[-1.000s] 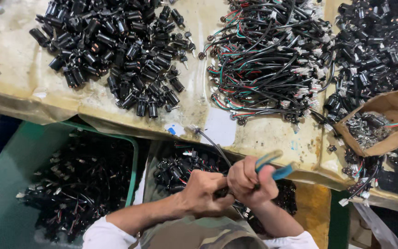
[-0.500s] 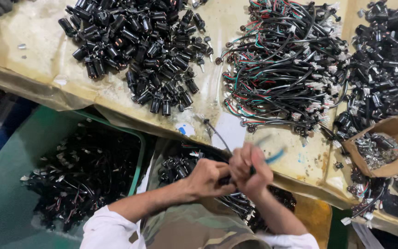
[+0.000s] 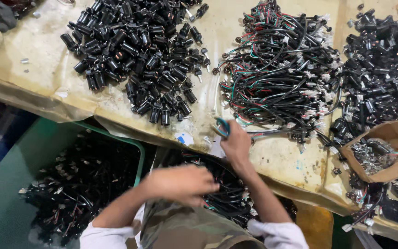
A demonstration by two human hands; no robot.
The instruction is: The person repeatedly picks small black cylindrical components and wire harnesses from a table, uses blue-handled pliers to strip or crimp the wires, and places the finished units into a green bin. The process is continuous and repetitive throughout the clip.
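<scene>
Two hands: my right hand [image 3: 236, 144] grips teal-handled pliers [image 3: 222, 127] beside a small blue-marked label [image 3: 184, 138] on the worktop [image 3: 33, 78], my blurred left hand [image 3: 183, 184], grip unclear, over the cable box [image 3: 222, 196].

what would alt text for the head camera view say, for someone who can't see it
Seen from above, a person's right hand holds a teal-handled tool at the edge of a worktable, beside a pile of wired parts. The blurred left hand hovers over a bin of black wired parts; a heap of black cylinders lies on the table.
</scene>
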